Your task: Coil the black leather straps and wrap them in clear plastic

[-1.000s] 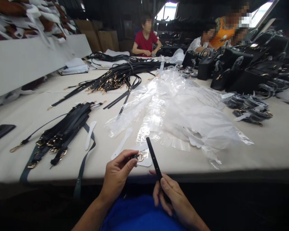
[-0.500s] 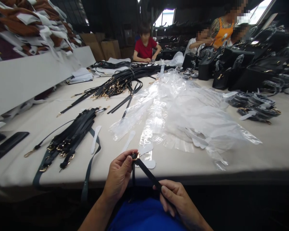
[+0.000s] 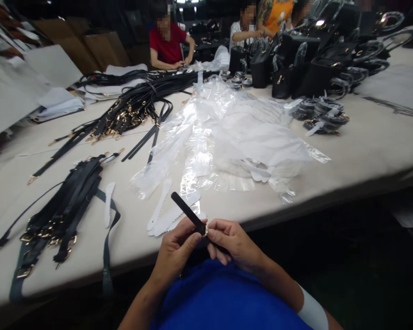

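Note:
A black strap (image 3: 186, 207) with a gold buckle (image 3: 205, 230) is between my two hands, close to the table's front edge. My left hand (image 3: 179, 245) pinches it just left of the buckle. On the buckle's right side, my right hand (image 3: 232, 240) grips the strap with thumb and fingers. The strap's rounded end sticks up and to the left, past the buckle. Part of the strap is hidden under my hands. White toothed strips (image 3: 174, 217) lie on the table just beyond my left hand.
Black straps with gold buckles (image 3: 65, 201) are bundled at left, with a dark green band (image 3: 112, 229). Clear plastic sleeves (image 3: 206, 151) cover the middle. Behind lie more straps (image 3: 134, 105); wrapped coils (image 3: 320, 112) and black bags (image 3: 296, 68) stand right. A person in red (image 3: 167, 41) sits opposite.
The strap's end now pokes up through the buckle toward the upper left. My right hand has moved up beside my left at the buckle. The view has turned right.

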`<state>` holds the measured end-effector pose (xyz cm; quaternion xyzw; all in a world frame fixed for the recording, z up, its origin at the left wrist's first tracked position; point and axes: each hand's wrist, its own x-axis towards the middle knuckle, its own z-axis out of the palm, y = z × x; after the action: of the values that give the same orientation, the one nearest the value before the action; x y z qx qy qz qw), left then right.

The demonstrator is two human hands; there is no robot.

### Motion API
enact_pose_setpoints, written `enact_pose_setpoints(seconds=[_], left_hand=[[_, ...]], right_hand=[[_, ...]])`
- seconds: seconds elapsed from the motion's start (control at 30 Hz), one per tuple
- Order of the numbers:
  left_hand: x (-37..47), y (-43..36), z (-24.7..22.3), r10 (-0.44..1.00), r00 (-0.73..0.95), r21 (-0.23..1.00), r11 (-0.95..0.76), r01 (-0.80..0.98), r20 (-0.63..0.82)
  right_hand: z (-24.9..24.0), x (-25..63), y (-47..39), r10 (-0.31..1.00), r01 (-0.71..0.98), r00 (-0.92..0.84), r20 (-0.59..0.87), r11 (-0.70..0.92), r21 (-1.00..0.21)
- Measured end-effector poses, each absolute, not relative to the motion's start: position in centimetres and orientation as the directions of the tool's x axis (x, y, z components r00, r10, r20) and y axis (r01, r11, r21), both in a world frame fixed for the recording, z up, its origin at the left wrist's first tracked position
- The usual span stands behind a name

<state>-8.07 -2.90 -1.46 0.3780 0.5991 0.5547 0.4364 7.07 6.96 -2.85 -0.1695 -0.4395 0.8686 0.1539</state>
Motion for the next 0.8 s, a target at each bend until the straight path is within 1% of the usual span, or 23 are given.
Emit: enact_pose_setpoints(seconds=[0.07,0.13,0.2,0.27,0.37,0.47,0.53,0.57,0.67,0.73,0.8], left_hand=[[-8.4,-3.2,-1.9,0.930,-0.319,0.978,0.142,-0.152,-0.185],[-8.4,-3.5,-2.3,0.908,-0.341,0.950,0.153,-0.273,-0.244],[-8.3,-3.5,-2.5,0.870,-0.400,0.914,0.125,-0.386,-0.288],[-8.2,-3.4,-2.5,0.832,-0.449,0.876,0.088,-0.475,-0.327],[-8.2,-3.2,-2.7,0.811,-0.454,0.835,0.073,-0.546,-0.368],[-8.2,-3.3,-3.3,0.818,-0.432,0.815,0.074,-0.575,-0.379],[-8.3,-3.6,-3.8,0.829,-0.430,0.844,0.089,-0.529,-0.357],[-8.3,-3.7,-4.1,0.842,-0.424,0.876,0.112,-0.468,-0.334],[-8.2,-4.1,-4.4,0.893,-0.374,0.962,0.185,-0.199,-0.249],[-8.1,-4.0,-4.2,0.908,-0.356,0.976,0.210,-0.064,-0.219],[-7.9,-3.8,-3.7,0.907,-0.377,0.976,0.214,0.026,-0.189]], right_hand=[[-2.6,7.1,7.1,0.366,-0.117,-0.922,-0.128,-0.576,-0.809],[-2.5,7.3,7.2,0.326,-0.122,-0.941,-0.090,-0.576,-0.809],[-2.6,7.5,7.3,0.307,-0.116,-0.949,-0.073,-0.554,-0.824],[-2.9,7.8,7.4,0.309,-0.091,-0.947,-0.090,-0.525,-0.846],[-3.8,8.2,7.4,0.354,-0.082,-0.926,-0.127,-0.518,-0.851],[-4.7,8.5,7.4,0.385,-0.088,-0.910,-0.153,-0.540,-0.837],[-5.0,8.4,7.5,0.394,-0.083,-0.903,-0.174,-0.555,-0.828],[-5.1,8.3,7.6,0.392,-0.080,-0.901,-0.183,-0.567,-0.820],[-5.1,7.9,7.6,0.378,-0.092,-0.905,-0.193,-0.619,-0.780],[-5.0,7.7,7.5,0.384,-0.105,-0.902,-0.197,-0.637,-0.764],[-4.9,7.6,7.3,0.427,-0.113,-0.883,-0.194,-0.595,-0.796]])
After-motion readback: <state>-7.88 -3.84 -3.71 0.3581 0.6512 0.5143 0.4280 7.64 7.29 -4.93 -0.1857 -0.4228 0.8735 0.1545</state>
